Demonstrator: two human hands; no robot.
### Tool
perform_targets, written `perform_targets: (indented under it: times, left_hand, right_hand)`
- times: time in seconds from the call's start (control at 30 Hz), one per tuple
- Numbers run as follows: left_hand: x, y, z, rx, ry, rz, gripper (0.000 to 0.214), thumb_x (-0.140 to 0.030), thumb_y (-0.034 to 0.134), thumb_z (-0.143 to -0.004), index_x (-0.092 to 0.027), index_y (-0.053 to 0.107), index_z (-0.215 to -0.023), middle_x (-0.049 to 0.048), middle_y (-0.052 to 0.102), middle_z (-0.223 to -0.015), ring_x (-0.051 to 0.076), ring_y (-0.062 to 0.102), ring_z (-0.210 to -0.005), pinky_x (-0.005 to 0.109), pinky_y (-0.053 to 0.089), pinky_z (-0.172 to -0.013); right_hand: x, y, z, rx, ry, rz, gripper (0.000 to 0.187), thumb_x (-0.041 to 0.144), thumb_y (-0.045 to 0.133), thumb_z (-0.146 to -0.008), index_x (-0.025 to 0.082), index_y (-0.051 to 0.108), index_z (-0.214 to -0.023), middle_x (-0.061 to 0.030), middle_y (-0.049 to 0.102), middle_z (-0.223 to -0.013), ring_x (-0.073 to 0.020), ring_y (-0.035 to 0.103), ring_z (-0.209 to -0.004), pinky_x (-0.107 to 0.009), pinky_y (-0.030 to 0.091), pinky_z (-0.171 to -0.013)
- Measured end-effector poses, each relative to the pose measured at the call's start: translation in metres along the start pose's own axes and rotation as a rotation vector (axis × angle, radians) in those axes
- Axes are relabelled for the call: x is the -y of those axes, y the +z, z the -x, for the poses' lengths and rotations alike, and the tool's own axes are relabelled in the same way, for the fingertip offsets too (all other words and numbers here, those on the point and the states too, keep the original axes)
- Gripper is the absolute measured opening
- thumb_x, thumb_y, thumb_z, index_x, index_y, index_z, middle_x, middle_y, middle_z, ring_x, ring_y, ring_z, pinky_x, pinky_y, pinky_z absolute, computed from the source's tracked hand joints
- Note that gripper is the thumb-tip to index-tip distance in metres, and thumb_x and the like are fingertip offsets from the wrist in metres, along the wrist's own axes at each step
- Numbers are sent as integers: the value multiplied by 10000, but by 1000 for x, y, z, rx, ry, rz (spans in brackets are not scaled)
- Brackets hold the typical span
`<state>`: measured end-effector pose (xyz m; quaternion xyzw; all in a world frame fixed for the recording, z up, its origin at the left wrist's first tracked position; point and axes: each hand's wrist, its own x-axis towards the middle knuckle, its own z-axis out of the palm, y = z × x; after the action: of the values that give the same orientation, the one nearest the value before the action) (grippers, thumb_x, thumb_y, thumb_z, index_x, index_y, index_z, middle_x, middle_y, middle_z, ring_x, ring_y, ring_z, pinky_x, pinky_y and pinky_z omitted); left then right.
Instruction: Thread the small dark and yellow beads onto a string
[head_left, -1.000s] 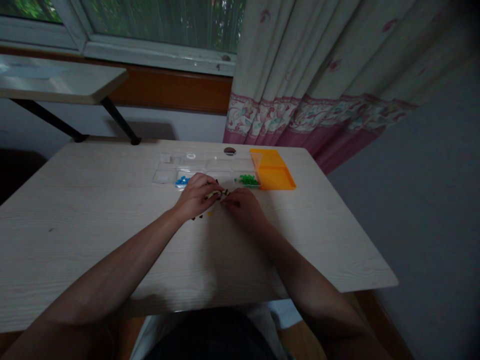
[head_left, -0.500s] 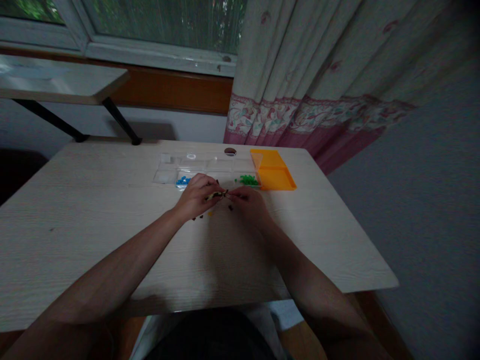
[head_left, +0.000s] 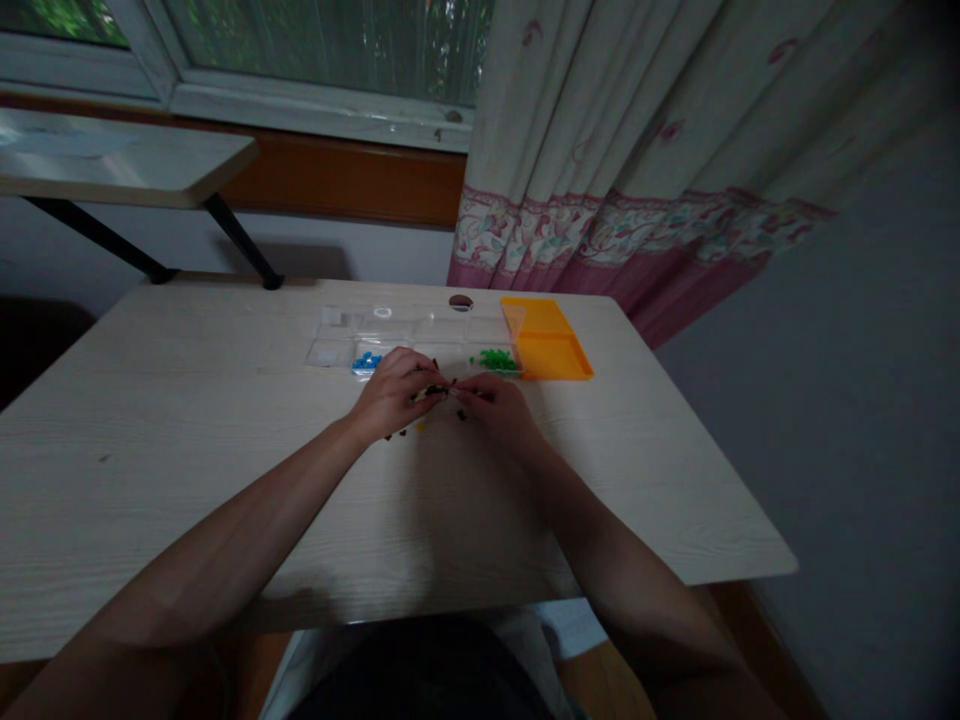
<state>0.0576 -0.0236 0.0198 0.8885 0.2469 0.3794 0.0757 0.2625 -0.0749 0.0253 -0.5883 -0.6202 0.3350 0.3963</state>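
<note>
My left hand [head_left: 396, 392] is closed, its fingers pinching a small dark and yellowish assembly of tiny pieces [head_left: 432, 391]. My right hand [head_left: 499, 404] meets it from the right, thumb and fingertips pressed together at the assembly's right end. What exactly the right fingertips grip is too small to make out. Below the hands lie a few loose dark pieces [head_left: 461, 415] and a yellow piece [head_left: 421, 427] on the table. Just beyond the hands stands a clear compartment box [head_left: 435, 330], with blue pieces [head_left: 366, 361] at its left and green pieces [head_left: 498, 360] at its right.
An open orange case [head_left: 553, 345] lies to the right of the clear box. The pale wooden table [head_left: 225, 400] has a round cable hole [head_left: 460, 303] near its back edge. A raised shelf [head_left: 127, 165] on black legs is at the back left; a curtain [head_left: 615, 160] hangs behind.
Both hands stay at nearly the same spot. The assembly between them has turned or shifted very slightly.
</note>
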Motion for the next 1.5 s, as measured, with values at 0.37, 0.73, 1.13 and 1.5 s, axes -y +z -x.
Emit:
perform_targets:
  times: [0.37,0.73,1.13,1.5]
  left_hand:
    - [-1,-1,0,-1,-12,2,141,-314,633,-887,-247,702,-990,45,642,-990,188,568,-975,375,436,-905]
    - [-1,-1,-1,-26,11,8,133,-293,647,-877,-245,705,-986,42,644,-967,184,573,-959,371,443,-896]
    - [-2,-1,-1,-23,-32,-8,127,-316,619,-894,-236,707,-938,42,657,-968,187,571,-959,370,445,-887]
    - [9,4,2,-206,-264,-127,108,-322,654,-870,-233,715,-872,36,654,-914,201,542,-940,386,445,-875]
  right_hand:
    - [0,0,0,-8,-20,10,222,400,660,-782,201,748,-827,-37,711,-812,-157,614,-721,-274,460,-679]
    - [1,0,0,-3,-72,119,168,334,642,-835,210,754,-845,-37,702,-827,-165,618,-776,-284,451,-717]
    - [2,-1,2,13,-107,151,165,312,622,-852,207,749,-848,-37,695,-843,-162,617,-812,-280,449,-758]
    - [3,0,2,-62,-49,123,185,348,638,-831,193,739,-836,-45,709,-844,-164,620,-799,-281,456,-740]
